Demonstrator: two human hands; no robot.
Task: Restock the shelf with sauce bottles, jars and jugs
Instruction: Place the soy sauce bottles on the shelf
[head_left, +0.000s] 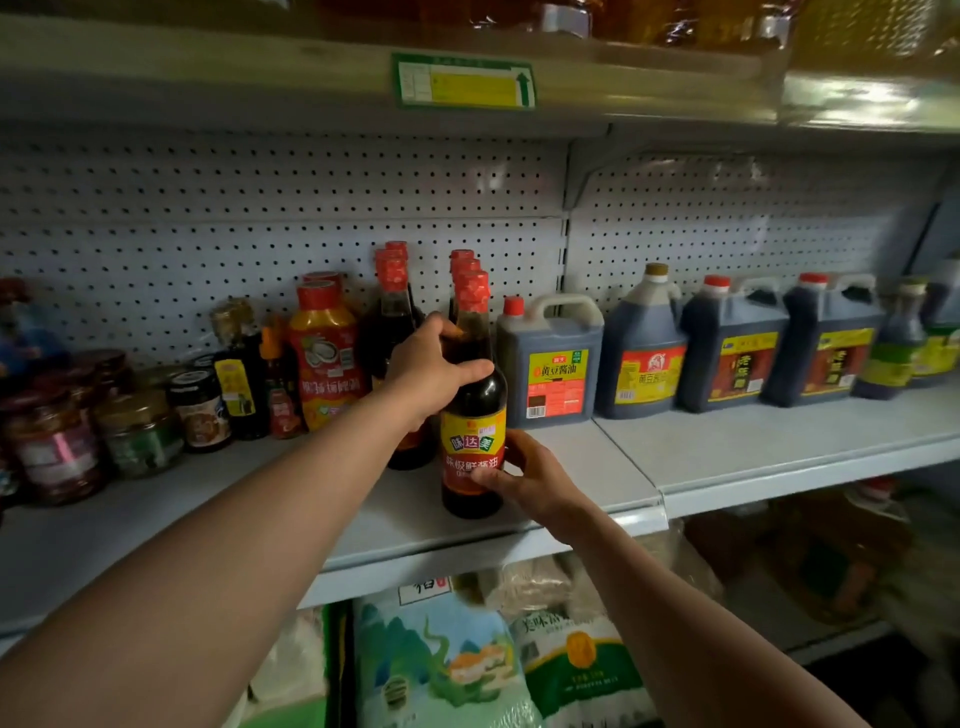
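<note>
Dark-glass soy sauce bottle stands upright near the shelf front edge, long axis vertical, left hand gripping its shoulder, right hand pinching its labelled base.

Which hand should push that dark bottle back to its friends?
The left hand, I think. It grips the soy sauce bottle high on its shoulder, in line with the row behind. The right hand only pinches the label low at the side.

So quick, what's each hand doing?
Left hand: grips the dark glass sauce bottle at its shoulder.
Right hand: holds its label.
</note>
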